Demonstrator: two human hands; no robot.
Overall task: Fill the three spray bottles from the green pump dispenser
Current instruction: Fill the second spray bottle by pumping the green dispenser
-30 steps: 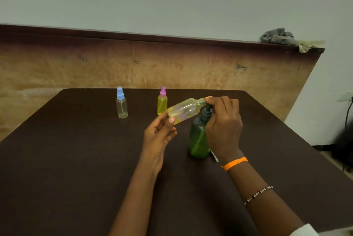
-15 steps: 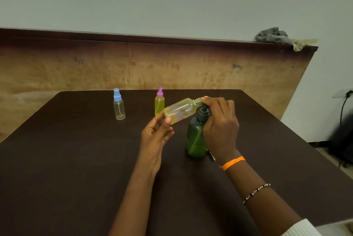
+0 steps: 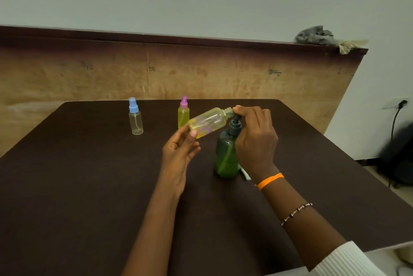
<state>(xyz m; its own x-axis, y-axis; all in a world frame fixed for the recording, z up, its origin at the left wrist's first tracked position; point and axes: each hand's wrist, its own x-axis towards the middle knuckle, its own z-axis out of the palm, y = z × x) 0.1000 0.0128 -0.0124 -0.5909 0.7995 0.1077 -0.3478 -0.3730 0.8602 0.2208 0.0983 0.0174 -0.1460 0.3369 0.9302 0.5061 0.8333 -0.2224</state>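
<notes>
My left hand (image 3: 180,155) holds an uncapped clear bottle (image 3: 209,122) by its base, tilted so its threaded neck points right at the pump spout. The bottle holds some yellowish liquid. My right hand (image 3: 254,139) curls over the dark pump head of the green dispenser (image 3: 225,157), which stands upright on the dark table (image 3: 89,186). Further back stand a blue-capped spray bottle (image 3: 135,117), nearly clear, and a pink-capped spray bottle (image 3: 183,113) full of yellow liquid.
A small white object (image 3: 245,174), partly hidden, lies on the table right of the dispenser's base. A wooden board (image 3: 89,74) backs the table, with grey cloth (image 3: 317,36) on its top edge. A dark bag (image 3: 397,159) sits on the floor at right.
Both hands, the tilted bottle and the dispenser keep the same pose relative to each other. Only the camera view has shifted slightly.
</notes>
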